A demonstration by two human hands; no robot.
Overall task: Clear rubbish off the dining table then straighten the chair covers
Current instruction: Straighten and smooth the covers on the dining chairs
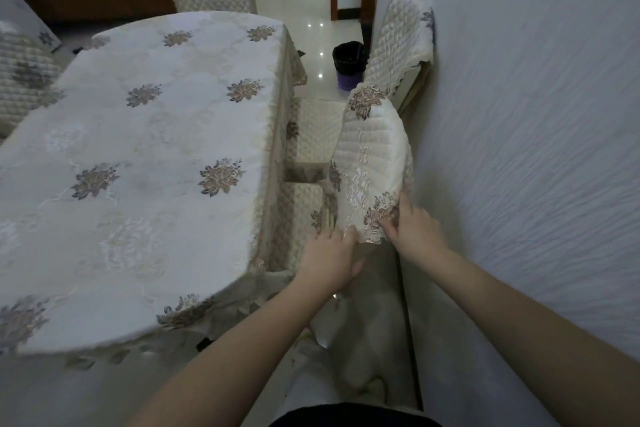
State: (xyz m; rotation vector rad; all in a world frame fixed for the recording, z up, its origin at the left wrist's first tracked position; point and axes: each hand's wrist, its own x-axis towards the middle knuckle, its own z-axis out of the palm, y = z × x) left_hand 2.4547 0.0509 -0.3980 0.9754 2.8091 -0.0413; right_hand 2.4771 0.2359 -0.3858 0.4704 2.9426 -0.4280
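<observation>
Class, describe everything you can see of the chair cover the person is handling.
The chair cover is cream quilted fabric with a lace-like embroidered border and brownish-purple flower motifs at its corners. It drapes over the back of the nearest chair, between the dining table and the wall. The left hand grips its lower edge, and the right hand pinches the flowered corner.
</observation>
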